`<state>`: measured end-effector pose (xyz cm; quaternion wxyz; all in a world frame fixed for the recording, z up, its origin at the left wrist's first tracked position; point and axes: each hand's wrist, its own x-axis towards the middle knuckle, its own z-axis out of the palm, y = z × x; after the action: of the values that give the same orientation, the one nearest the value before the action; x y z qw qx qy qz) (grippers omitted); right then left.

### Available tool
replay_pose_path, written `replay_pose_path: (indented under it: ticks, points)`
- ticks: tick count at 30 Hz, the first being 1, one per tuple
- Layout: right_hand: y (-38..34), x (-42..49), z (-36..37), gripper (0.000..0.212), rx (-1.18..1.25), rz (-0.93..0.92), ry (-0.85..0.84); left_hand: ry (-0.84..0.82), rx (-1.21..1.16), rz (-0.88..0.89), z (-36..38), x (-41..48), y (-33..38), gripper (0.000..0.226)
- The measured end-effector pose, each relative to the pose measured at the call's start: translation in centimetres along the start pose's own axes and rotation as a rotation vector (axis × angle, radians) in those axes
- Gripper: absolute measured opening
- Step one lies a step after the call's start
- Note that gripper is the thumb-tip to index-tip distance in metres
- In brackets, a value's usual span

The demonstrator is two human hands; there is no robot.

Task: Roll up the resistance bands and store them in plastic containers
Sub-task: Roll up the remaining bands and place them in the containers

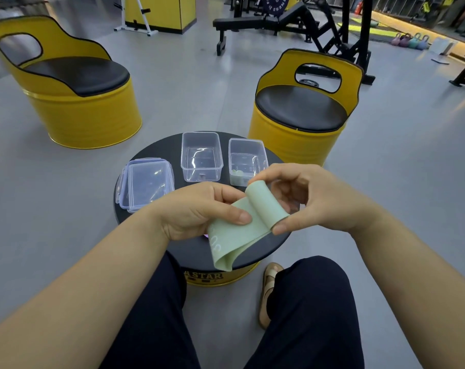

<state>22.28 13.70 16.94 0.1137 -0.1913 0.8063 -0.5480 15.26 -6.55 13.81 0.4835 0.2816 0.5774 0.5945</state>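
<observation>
Pale green flat elastic resistance band (pixel 255 217) is held up in both hands just above the round black tabletop (pixel 156 149) of a low yellow drum table. Its long axis runs on a diagonal, from the upper end near the right hand down and toward the person, where its looped lower end hangs past the near edge of the table. The upper end is curled over on itself into the first turn of a roll, the fold facing away from the person.

Left hand (pixel 199 209) pinches the flat middle stretch of the band, thumb pressed on top and fingers beneath. Right hand (pixel 311 195) grips the curled end, thumb against its near edge and fingertips over the top of the fold.

On the tabletop beyond the hands stand two clear rectangular plastic containers side by side: the middle one (pixel 201 156) looks empty, and the right one (pixel 246 161) holds something pale green at its bottom, partly hidden behind the right hand. To their left lie stacked clear snap-on lids (pixel 146 182), flat on the table. Two yellow drum seats with black cushions (pixel 300 107) stand on the grey floor beyond.
</observation>
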Motion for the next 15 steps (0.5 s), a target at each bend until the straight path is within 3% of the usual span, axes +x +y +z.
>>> replay_pose_path:
  ticks: [10,15]
  points:
    - [-0.5,0.4,-0.3,0.055,-0.277,-0.021,0.041,0.081,-0.01,0.001,-0.1,0.5,-0.9,0.028]
    - [-0.2,0.4,-0.5,0.056,-0.375,0.037,0.033,0.114,-0.065,0.024,0.4,0.7,-1.2,0.061]
